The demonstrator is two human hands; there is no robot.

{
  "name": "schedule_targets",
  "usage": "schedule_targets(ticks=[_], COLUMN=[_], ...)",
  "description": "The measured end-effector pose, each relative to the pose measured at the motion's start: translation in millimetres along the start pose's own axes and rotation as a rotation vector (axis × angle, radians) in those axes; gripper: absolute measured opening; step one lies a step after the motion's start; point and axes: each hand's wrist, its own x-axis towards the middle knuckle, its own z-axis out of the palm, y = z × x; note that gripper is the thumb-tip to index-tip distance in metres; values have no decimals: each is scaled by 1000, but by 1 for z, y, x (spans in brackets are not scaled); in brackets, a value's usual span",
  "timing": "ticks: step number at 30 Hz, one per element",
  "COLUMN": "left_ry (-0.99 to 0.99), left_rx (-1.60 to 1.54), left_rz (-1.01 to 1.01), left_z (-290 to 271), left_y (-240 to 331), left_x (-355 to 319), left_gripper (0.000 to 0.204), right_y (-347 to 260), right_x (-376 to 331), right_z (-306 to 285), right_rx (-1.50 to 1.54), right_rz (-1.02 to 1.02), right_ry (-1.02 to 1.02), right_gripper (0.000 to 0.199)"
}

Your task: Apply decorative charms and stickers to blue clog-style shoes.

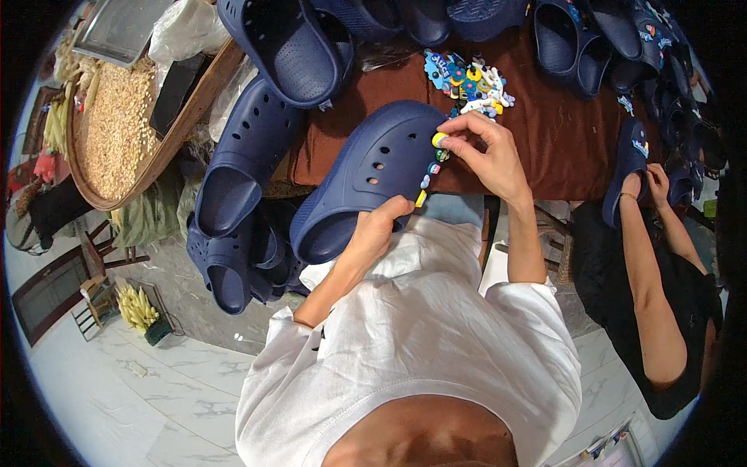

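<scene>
A navy clog [369,159] with round vent holes lies tilted before me, its heel opening toward my lower left. My left hand [377,229] is closed on the clog's near rim, thumb on top. Close to the toe, my right hand [492,158] pinches a small yellow shoe charm [439,139] between thumb and fingers, against the upper. Whether the charm is seated in a hole is hidden. Several small colourful charms run down the clog's right side, with a yellow one [422,199] nearest my left hand. A heap of loose charms [467,84] lies just beyond.
A brown cloth [560,148] covers the table. Navy clogs [292,47] crowd its far side, and more stack at the left [245,152]. A wooden tray of grain [117,132] stands far left. At right, another person's hands [642,183] hold a decorated clog [629,156].
</scene>
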Motion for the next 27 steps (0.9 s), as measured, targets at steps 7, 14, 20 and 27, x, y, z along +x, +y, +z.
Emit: schedule_targets(ticks=[7,14,20,27], left_ry=[-30,-57,-59,-61], left_rx=[42,101,291,378], left_rz=[37,63,120,174], left_z=[-3,0,11,18], left_y=[-8,-8,1,4], left_x=[1,0,-6,-9], left_gripper=[29,23,22,27], right_y=[-3,-17,-14,-12], right_x=[-1,-2,2,6], right_z=[-9,-2,-10,-13], right_rx=[-179,-338,-382,-306], right_rz=[-165,-241,-309,-230], right_ry=[4,79,20,-38], right_gripper=[15,12,12,13])
